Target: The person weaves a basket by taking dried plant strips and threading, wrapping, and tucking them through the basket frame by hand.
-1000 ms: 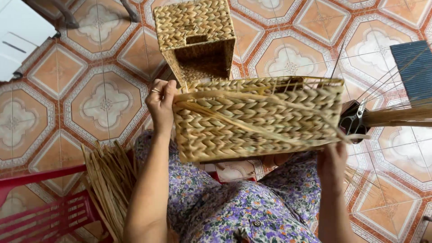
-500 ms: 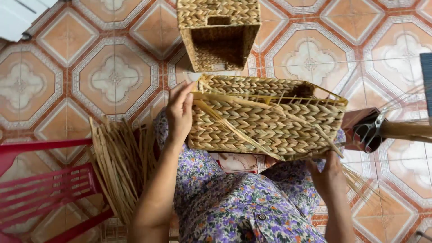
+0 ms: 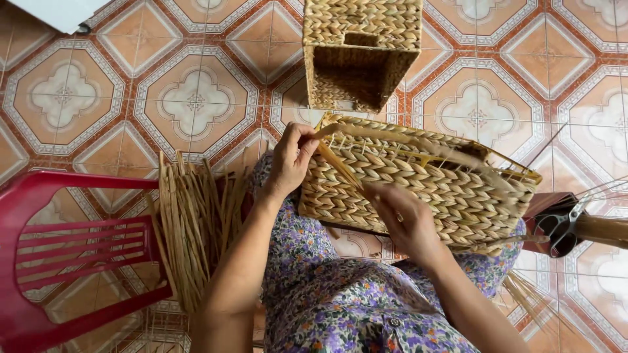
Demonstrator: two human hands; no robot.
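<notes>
Woven basket (image 3: 425, 183) on lap, tilted, open rim up. Right hand (image 3: 405, 219) against basket front, fingers closed on straw strand (image 3: 340, 167). Left hand (image 3: 291, 157) at rim corner, fingers pinching same strand's upper end. Straw bundle (image 3: 193, 222) beside red chair (image 3: 59, 255). Second basket (image 3: 360, 49) beyond, on tiled floor (image 3: 163, 85).

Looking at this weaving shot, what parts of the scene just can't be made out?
All in the head view:
- Far side and bottom of the woven basket on the lap: turned away.
- Left hand fingertips: curled over the rim, so the grip on the straw strand is unclear.
- Right hand palm: faces the basket.
- Red chair: cut by the left edge.
- Second basket: top cut off, inside shadowed.
</notes>
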